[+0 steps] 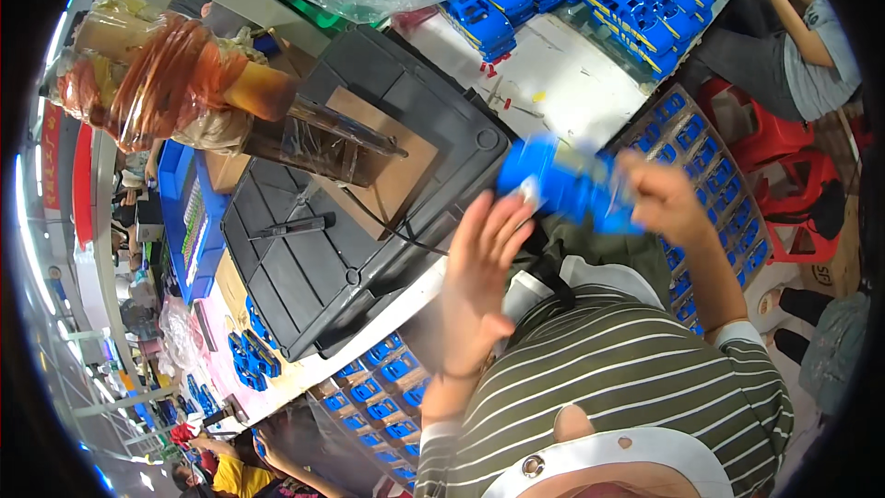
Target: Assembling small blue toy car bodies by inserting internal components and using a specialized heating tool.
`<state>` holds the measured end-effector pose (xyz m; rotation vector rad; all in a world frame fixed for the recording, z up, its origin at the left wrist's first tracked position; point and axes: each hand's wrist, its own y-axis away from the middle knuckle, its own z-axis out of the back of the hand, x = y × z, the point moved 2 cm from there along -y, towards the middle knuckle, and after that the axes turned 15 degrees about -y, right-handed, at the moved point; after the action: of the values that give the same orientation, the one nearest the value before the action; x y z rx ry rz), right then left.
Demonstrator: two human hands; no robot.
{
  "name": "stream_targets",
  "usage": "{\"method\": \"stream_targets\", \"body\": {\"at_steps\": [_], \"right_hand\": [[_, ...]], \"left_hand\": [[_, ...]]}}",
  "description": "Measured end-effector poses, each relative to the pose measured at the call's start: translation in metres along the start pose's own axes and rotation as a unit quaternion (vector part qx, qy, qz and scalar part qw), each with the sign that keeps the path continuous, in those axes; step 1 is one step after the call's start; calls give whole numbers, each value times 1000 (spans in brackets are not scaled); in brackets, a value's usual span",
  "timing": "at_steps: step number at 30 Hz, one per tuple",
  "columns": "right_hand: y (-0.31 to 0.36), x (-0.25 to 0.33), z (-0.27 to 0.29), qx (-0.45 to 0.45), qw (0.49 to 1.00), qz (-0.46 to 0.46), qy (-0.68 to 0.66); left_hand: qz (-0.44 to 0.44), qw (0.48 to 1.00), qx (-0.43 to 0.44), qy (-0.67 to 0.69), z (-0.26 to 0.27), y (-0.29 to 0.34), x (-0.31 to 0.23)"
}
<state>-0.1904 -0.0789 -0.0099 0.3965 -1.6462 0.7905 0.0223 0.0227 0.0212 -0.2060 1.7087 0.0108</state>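
A blue plastic toy car shell [553, 175], smeared by motion, is in front of me above the edge of the black lid. My right hand [666, 198] grips its right end with curled fingers, also blurred. My left hand [481, 263] is raised at the shell's left end, fingers stretched out and thumb apart. Its fingertips are close to the shell; whether they touch it I cannot tell. A small white spot shows on the shell beside those fingertips.
A film-wrapped device [175, 78] with a metal rod reaches over a brown board [406, 157] on the black lid [396, 83]. A dark slim tool [295, 227] lies there too. Stacked blue shells [636, 9] fill the far table. Divided boxes of shells [719, 184] flank me. Co-workers sit nearby.
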Motion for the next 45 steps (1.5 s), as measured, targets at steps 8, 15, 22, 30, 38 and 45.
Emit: {"method": "stream_targets", "body": {"at_steps": [8,15,22,30,38,45], "right_hand": [[-42,-6,-23,-18,988,-148,29],[-125,-60,7,-8,892,119,437],[-132,-64,8,-46,944,30,326],[-93,6,-16,-66,986,-126,-86],[-74,35,-20,-85,979,-141,-117],[-69,37,-22,-81,974,-169,-129]], "left_hand": [[-69,984,-17,165,-3,-9,23],[-38,999,15,9,5,-1,18],[-71,992,47,-90,8,-4,11],[-73,974,7,-216,-7,-19,6],[-47,973,-31,-225,-17,-26,11],[-71,977,-25,-200,-16,-28,14]]}}
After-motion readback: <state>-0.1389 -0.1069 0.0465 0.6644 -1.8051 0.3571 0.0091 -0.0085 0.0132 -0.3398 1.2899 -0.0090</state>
